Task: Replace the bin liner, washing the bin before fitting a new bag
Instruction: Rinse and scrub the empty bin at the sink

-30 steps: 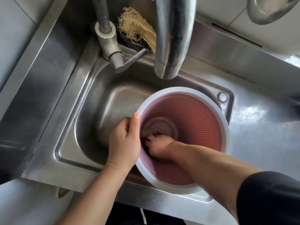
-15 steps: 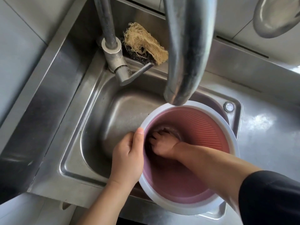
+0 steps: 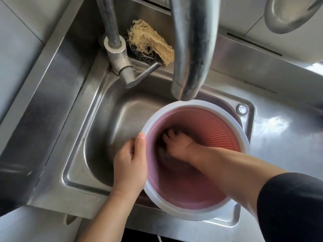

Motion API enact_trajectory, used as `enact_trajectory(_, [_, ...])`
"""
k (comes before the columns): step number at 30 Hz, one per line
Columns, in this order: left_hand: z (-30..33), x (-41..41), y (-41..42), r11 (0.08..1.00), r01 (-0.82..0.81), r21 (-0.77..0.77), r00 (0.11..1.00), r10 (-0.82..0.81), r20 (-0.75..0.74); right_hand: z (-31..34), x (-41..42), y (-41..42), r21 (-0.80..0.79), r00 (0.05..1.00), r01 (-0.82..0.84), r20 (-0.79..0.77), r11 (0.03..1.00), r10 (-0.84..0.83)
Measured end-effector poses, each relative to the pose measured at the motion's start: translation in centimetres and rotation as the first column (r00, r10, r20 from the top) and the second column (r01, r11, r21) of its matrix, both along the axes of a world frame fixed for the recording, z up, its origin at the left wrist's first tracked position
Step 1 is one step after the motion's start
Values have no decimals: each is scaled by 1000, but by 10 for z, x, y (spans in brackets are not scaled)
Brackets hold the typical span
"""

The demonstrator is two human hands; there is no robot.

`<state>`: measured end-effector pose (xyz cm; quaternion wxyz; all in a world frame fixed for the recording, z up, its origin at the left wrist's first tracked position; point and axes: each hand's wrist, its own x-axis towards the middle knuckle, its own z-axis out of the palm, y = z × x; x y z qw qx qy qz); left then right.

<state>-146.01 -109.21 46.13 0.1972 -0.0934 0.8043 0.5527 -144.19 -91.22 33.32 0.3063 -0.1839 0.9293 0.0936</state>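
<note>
A pink ribbed bin [image 3: 215,131] with a white rim sits in the right half of the steel sink [image 3: 103,130], tilted towards me. My left hand [image 3: 130,165] grips the bin's left rim, thumb on top and fingers outside. My right hand [image 3: 176,141] is deep inside the bin, fingers spread against the bottom and holding nothing that I can see. Its forearm crosses the rim from the lower right. The big tap spout [image 3: 191,49] ends just above the bin's far rim, and no water runs from it.
The tap's lever [image 3: 139,74] points right at the sink's back edge. A tan fibre scrubber [image 3: 150,41] lies on a dark pad behind it. An overflow cap [image 3: 241,109] sits at the sink's back right corner. A steel utensil [image 3: 288,13] hangs top right.
My right hand has slid across the bin's bottom towards its far left side, fingers spreading. My left hand keeps its grip on the rim. The view has shifted slightly.
</note>
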Motion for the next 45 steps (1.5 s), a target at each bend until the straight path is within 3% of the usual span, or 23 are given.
enact_trajectory(4, [3, 6, 2, 1000, -9, 3, 1000, 9, -4, 15, 0, -3, 5, 958, 279, 69, 960, -279])
enact_trajectory(6, [3, 9, 7, 1000, -9, 5, 1000, 9, -9, 23, 3, -6, 25, 884, 466, 38, 885, -466])
enact_trajectory(7, [3, 11, 9, 1000, -12, 8, 1000, 13, -14, 26, 5, -6, 12, 772, 635, 1, 772, -635])
enact_trajectory(9, [3, 13, 13, 1000, -24, 13, 999, 24, -31, 28, 12, -7, -65, 396, 915, -54, 399, -917])
enact_trajectory(10, [3, 14, 14, 1000, -25, 10, 999, 25, -43, 27, 15, -8, -109, 203, 972, -59, 208, -978])
enact_trajectory(12, [3, 17, 15, 1000, -22, -1, 998, 22, -66, 21, 15, -14, -184, -68, 981, -51, -58, -996])
enact_trajectory(15, [3, 19, 15, 1000, -8, 7, 997, 8, -79, 10, 5, -19, -250, -339, 909, 23, -333, -941])
enact_trajectory(17, [3, 18, 15, 1000, 2, 22, 998, 0, -62, 1, -3, -22, -244, -394, 884, 77, -400, -916])
enact_trajectory(21, [-1, 12, 16, 998, -18, 60, 1000, 18, 3, -15, -9, -30, -204, -341, 911, 122, -359, -932])
enact_trajectory(23, [0, 11, 15, 998, -4, 70, 1000, 4, 4, -20, -8, -37, -161, -184, 967, 96, -198, -978])
enact_trajectory(25, [0, 12, 15, 998, -4, 70, 1000, 4, 4, -25, -6, -43, -142, 67, 988, 84, 55, -994])
enact_trajectory(27, [0, 12, 16, 997, -11, 76, 1000, 10, 12, -26, -5, -49, -177, 243, 959, 115, 221, -963])
enact_trajectory(31, [-1, 14, 17, 996, -36, 77, 999, 34, 30, -22, -1, -48, -175, 350, 934, 266, 312, -898])
enact_trajectory(35, [0, 17, 16, 997, -58, 50, 998, 57, 12, -10, 3, -40, -116, 553, 823, 387, 556, -738])
enact_trajectory(41, [-4, 15, 12, 1000, -16, 14, 1000, 16, -24, 2, 21, -31, -77, 631, 717, 495, 693, -598])
enact_trajectory(45, [-7, 14, 7, 1000, 26, 11, 999, -25, -41, 1, 38, -26, -9, 599, 703, 545, 711, -586])
